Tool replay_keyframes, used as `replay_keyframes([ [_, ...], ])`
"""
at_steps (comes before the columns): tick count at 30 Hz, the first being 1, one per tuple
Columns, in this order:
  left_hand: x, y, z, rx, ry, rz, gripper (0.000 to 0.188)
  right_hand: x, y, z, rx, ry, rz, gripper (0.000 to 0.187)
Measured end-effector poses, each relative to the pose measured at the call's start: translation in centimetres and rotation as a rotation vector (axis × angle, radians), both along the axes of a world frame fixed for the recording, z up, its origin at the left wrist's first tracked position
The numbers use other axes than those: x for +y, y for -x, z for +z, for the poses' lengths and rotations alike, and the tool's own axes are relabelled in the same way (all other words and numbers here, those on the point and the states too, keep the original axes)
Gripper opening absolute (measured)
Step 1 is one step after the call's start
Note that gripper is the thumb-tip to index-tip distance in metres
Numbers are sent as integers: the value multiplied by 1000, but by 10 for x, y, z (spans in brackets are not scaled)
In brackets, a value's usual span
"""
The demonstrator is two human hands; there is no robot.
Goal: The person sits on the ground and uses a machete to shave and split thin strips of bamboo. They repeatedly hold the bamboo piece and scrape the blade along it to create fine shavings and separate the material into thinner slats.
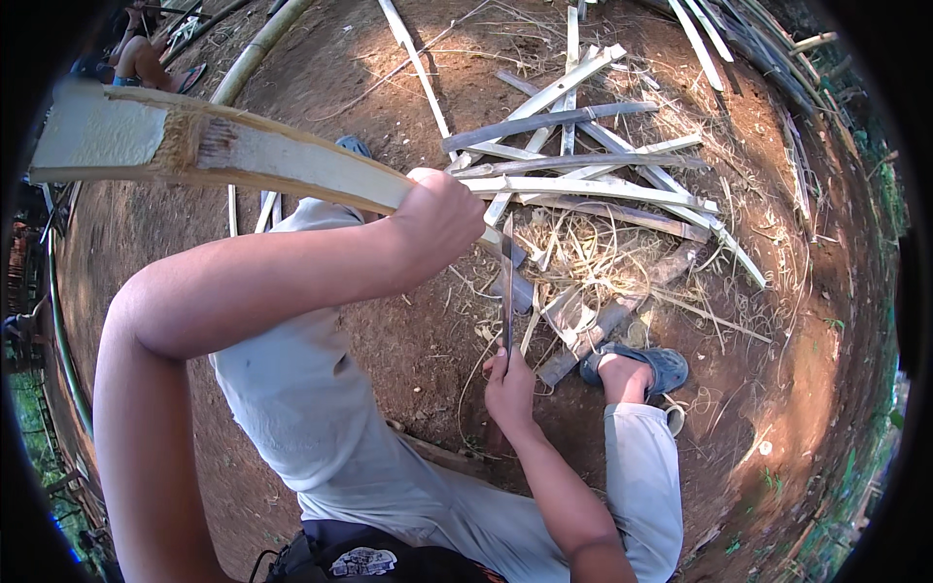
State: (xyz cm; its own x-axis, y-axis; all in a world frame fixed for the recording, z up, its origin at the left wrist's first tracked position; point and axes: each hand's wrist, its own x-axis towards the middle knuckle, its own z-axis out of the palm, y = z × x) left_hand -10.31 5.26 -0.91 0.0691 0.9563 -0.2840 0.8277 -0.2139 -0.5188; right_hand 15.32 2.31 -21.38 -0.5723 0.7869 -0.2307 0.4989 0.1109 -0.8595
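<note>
My left hand is closed round a split bamboo strip, pale on its inner face with a brown node. Its wide end reaches up close on the left; past my fist, I cannot tell which of the pale pieces belongs to it. Lower and to the right, my right hand grips a long knife, its narrow blade pointing away from me. The blade tip comes near the strips beyond my left fist; whether it touches any is unclear.
Beyond my hands lies a crossed pile of split bamboo. Curly shavings cover the ground beside a thick bamboo piece. My right foot wears a dark clog. At the upper left, a bamboo pole lies near another person's leg.
</note>
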Motion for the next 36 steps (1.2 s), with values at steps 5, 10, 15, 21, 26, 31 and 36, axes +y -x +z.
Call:
replay_keyframes([
  [5,9,-5,6,12,-21,9,12,13,16,-6,-151,-78,1,25],
  [10,12,-8,10,16,19,9,11,20,19,8,-103,-112,-10,31],
  [15,11,-12,6,3,-30,-19,11,20,20,4,263,-174,-132,37],
  [21,11,-12,4,-1,16,6,9,19,20,-32,-250,-38,-75,48],
  [26,17,-14,8,16,-34,-12,9,19,12,-34,-233,-101,-34,47],
  [31,17,-21,13,26,-44,-45,10,4,19,-29,-190,-110,-28,43],
  [36,17,-27,14,19,-86,-53,11,0,26,-27,-258,-22,-68,38],
])
